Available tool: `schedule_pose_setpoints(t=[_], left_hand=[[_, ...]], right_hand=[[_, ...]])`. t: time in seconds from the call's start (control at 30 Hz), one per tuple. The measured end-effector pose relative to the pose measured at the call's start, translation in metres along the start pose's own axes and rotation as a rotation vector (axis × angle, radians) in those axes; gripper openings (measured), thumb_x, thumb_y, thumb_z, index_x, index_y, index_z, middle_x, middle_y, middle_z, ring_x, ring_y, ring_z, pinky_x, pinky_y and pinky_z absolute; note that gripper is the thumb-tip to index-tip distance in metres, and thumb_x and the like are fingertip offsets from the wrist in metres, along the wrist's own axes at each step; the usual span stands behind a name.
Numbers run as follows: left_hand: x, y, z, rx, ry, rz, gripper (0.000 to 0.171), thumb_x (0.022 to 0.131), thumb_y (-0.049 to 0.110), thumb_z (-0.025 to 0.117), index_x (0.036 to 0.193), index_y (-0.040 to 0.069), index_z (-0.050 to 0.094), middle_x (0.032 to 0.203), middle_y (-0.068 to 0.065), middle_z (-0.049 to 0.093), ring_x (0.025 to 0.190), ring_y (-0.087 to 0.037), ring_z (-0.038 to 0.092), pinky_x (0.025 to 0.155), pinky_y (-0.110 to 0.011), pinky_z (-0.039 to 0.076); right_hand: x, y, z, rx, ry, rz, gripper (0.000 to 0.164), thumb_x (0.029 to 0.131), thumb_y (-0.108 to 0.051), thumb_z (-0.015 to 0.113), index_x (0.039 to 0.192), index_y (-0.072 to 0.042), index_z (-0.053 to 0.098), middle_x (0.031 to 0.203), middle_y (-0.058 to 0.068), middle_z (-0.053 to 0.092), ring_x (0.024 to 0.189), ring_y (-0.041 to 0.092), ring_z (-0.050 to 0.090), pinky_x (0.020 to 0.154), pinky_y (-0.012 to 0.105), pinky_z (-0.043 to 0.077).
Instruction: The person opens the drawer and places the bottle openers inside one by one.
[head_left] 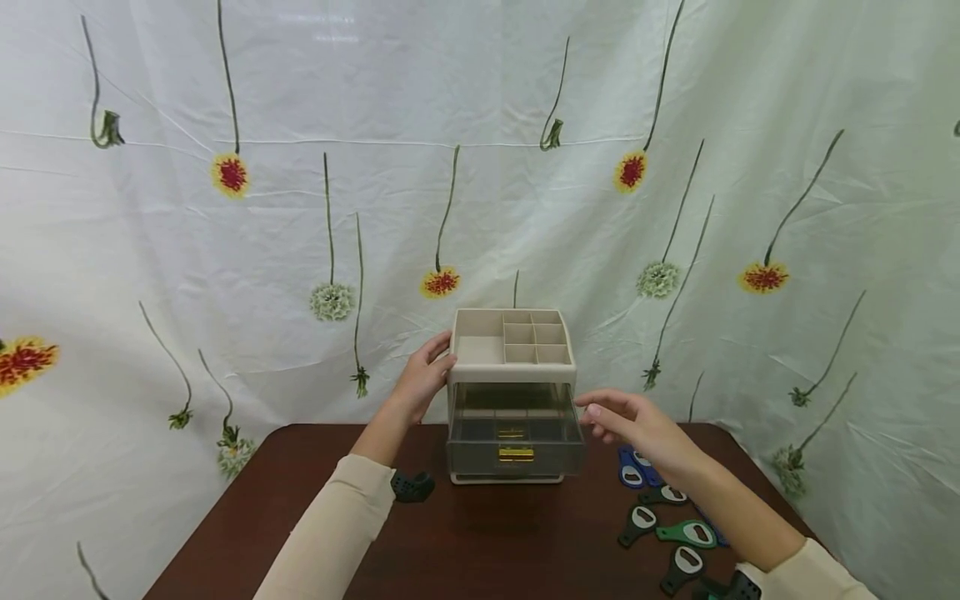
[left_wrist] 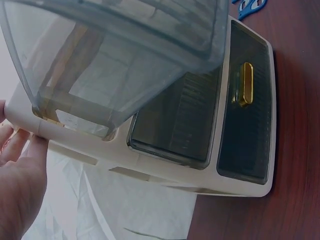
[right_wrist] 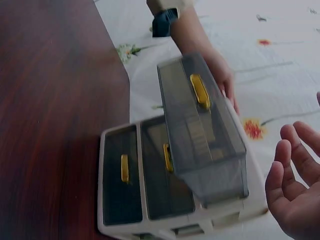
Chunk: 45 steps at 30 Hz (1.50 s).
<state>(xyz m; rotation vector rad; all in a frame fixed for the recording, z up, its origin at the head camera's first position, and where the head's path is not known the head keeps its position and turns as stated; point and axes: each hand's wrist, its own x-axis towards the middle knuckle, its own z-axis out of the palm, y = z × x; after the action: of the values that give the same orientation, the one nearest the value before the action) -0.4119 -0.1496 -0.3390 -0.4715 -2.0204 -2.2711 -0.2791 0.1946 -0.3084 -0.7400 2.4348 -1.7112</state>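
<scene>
A cream desktop drawer organizer point(head_left: 513, 367) has a divided tray on top and smoky clear drawers with gold handles. Its top drawer point(head_left: 480, 458) is pulled out toward me; in the right wrist view, the two drawers below sit closed. My left hand point(head_left: 422, 379) rests against the organizer's upper left side, with its fingertips on the cream wall in the left wrist view. Beside the pulled-out drawer's right edge is my right hand point(head_left: 626, 425), its fingers loosely bent and holding nothing. In the right wrist view, that hand point(right_wrist: 300, 185) appears apart from the drawer.
Several bottle openers point(head_left: 686, 533) in black, green and blue lie on the right side of the dark brown table point(head_left: 480, 550). Behind the table hangs a white cloth point(head_left: 390, 225) with a flower print. A dark band sits at each wrist.
</scene>
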Motion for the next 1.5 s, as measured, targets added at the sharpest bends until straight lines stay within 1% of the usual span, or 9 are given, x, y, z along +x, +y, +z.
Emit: schedule_pose_setpoints(t=[0.23,0.4,0.53,0.77,1.0,1.17,1.23,1.4,1.5], left_hand=[[0.000,-0.002,0.001,0.022,0.005,0.012,0.055,0.108,0.001,0.044,0.161,-0.002,0.027,0.164,-0.022,0.029,0.145,-0.036,0.036,0.115,-0.051,0.035],[0.001,-0.002,0.000,0.009,0.000,0.002,0.056,0.109,0.003,0.046,0.162,0.001,0.027,0.164,-0.020,0.028,0.146,-0.035,0.035,0.116,-0.051,0.034],[0.000,-0.001,0.000,0.011,0.011,-0.008,0.056,0.110,0.005,0.047,0.162,0.002,0.028,0.165,-0.018,0.029,0.147,-0.033,0.034,0.117,-0.052,0.032],[0.002,-0.001,0.001,0.010,0.014,-0.016,0.056,0.109,0.004,0.047,0.162,0.003,0.029,0.164,-0.017,0.031,0.147,-0.030,0.034,0.117,-0.049,0.033],[0.001,-0.001,0.001,-0.003,0.017,-0.014,0.056,0.109,0.003,0.046,0.162,0.003,0.029,0.164,-0.017,0.030,0.147,-0.031,0.035,0.116,-0.050,0.033],[0.001,-0.002,0.000,-0.018,0.021,-0.008,0.055,0.109,0.002,0.047,0.161,0.002,0.030,0.164,-0.018,0.031,0.147,-0.031,0.034,0.116,-0.051,0.034],[0.001,-0.002,0.000,-0.018,0.020,-0.005,0.055,0.108,0.002,0.046,0.161,0.002,0.030,0.163,-0.018,0.031,0.147,-0.031,0.035,0.116,-0.051,0.034],[0.001,-0.002,0.001,-0.020,0.009,-0.003,0.056,0.108,0.002,0.047,0.161,0.002,0.030,0.163,-0.018,0.032,0.146,-0.032,0.035,0.115,-0.051,0.034],[0.001,-0.002,0.000,-0.028,0.010,-0.001,0.056,0.108,0.003,0.048,0.161,0.002,0.031,0.163,-0.017,0.032,0.146,-0.031,0.036,0.115,-0.050,0.035]], right_hand=[[-0.001,0.021,-0.020,-0.061,0.062,0.048,0.045,0.108,-0.033,0.058,0.140,-0.001,0.060,0.124,0.012,0.066,0.106,0.027,0.062,0.090,0.038,0.054],[-0.004,0.040,-0.032,-0.062,0.088,0.038,0.044,0.108,-0.028,0.059,0.139,0.002,0.059,0.126,0.014,0.065,0.107,0.025,0.062,0.089,0.035,0.054],[-0.004,0.061,-0.039,-0.071,0.088,0.044,0.042,0.107,-0.024,0.061,0.137,0.005,0.061,0.126,0.017,0.066,0.110,0.028,0.063,0.088,0.036,0.055],[-0.012,0.107,-0.047,-0.154,0.043,0.104,0.040,0.105,-0.026,0.064,0.135,0.000,0.064,0.136,0.020,0.062,0.120,0.038,0.060,0.087,0.046,0.055],[-0.021,0.147,-0.048,-0.192,-0.049,0.068,0.038,0.105,-0.020,0.064,0.134,0.005,0.062,0.135,0.029,0.058,0.120,0.046,0.059,0.093,0.056,0.053],[-0.026,0.170,-0.046,-0.202,-0.059,0.123,0.046,0.103,-0.020,0.067,0.139,0.009,0.057,0.133,0.028,0.059,0.115,0.038,0.060,0.090,0.053,0.053],[-0.028,0.178,-0.045,-0.204,-0.076,0.139,0.047,0.103,-0.018,0.067,0.139,0.010,0.056,0.133,0.028,0.059,0.114,0.038,0.060,0.089,0.053,0.053],[-0.032,0.195,-0.044,-0.225,-0.137,0.162,0.047,0.101,-0.015,0.069,0.138,0.010,0.056,0.138,0.032,0.054,0.122,0.053,0.052,0.092,0.062,0.050],[-0.032,0.201,-0.042,-0.240,-0.169,0.173,0.047,0.099,-0.013,0.069,0.139,0.008,0.057,0.140,0.033,0.052,0.125,0.058,0.047,0.094,0.065,0.047]])
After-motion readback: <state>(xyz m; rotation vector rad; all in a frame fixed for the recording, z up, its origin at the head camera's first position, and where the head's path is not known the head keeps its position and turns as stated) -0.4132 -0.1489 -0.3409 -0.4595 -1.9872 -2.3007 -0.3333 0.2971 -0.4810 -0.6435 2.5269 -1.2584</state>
